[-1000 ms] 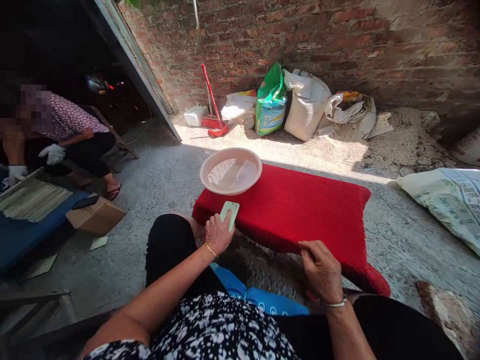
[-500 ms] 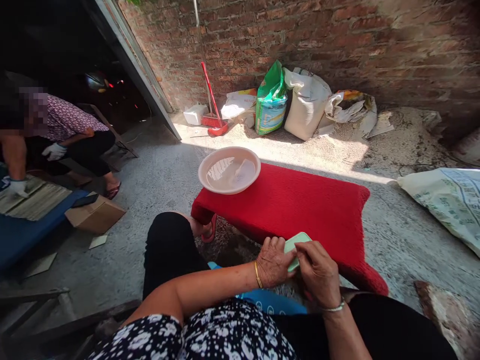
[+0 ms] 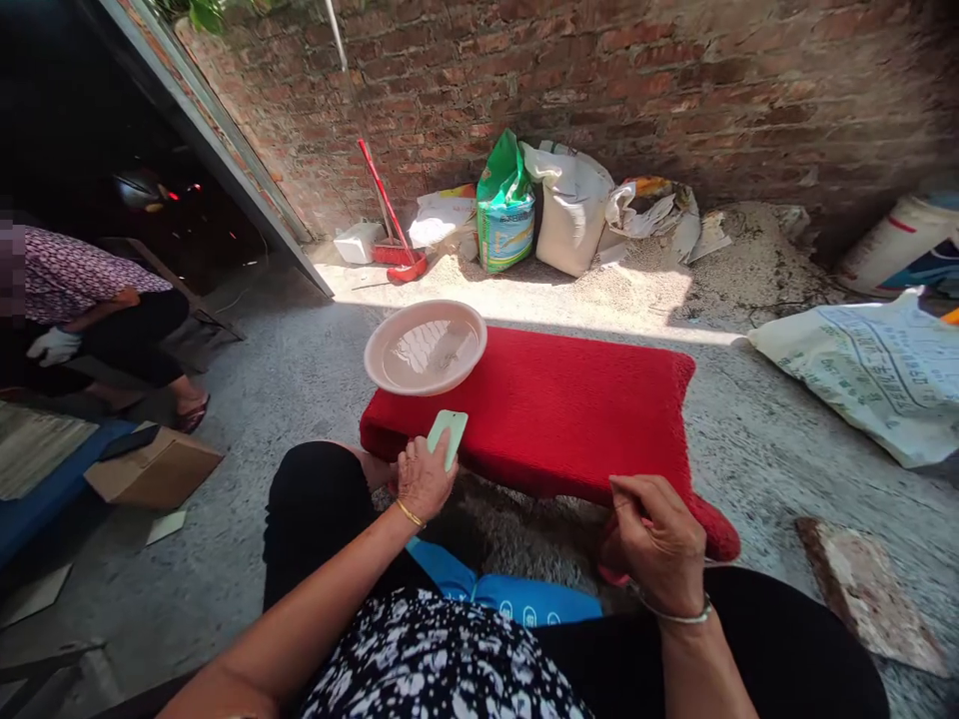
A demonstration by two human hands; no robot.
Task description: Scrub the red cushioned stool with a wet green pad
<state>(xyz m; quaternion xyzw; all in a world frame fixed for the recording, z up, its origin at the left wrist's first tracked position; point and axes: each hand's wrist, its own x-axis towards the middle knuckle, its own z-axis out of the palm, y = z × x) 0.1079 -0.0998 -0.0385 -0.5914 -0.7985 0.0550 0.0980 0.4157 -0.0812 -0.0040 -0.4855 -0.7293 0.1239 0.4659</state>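
One long brick wall (image 3: pixel 674 120) runs across the far side, with grey floor between it and me. Before my knees stands a low bench (image 3: pixel 584 399) under a fleecy red cover. To my left is a co-worker (image 3: pixel 97 270) in a patterned top. A printed white sack (image 3: pixel 869 369) lies on the floor right of the bench; by the wall, a green-and-blue bag (image 3: pixel 506 220) stands beside a whitish sack (image 3: pixel 573 215). A shallow pinkish basin (image 3: pixel 379 364) with water in it rests on the bench's left end, directly beyond my left hand (image 3: pixel 426 487), blocking the way ahead there. My right hand (image 3: pixel 663 544) is near the bench's right part, fingers curled toward the thumb; I cannot tell whether it pinches anything. My left hand grips a pale green slab (image 3: pixel 453 421), one finger laid along its face. It is just short of the basin, by the cover's near edge; whether it touches the cloth, I cannot tell.
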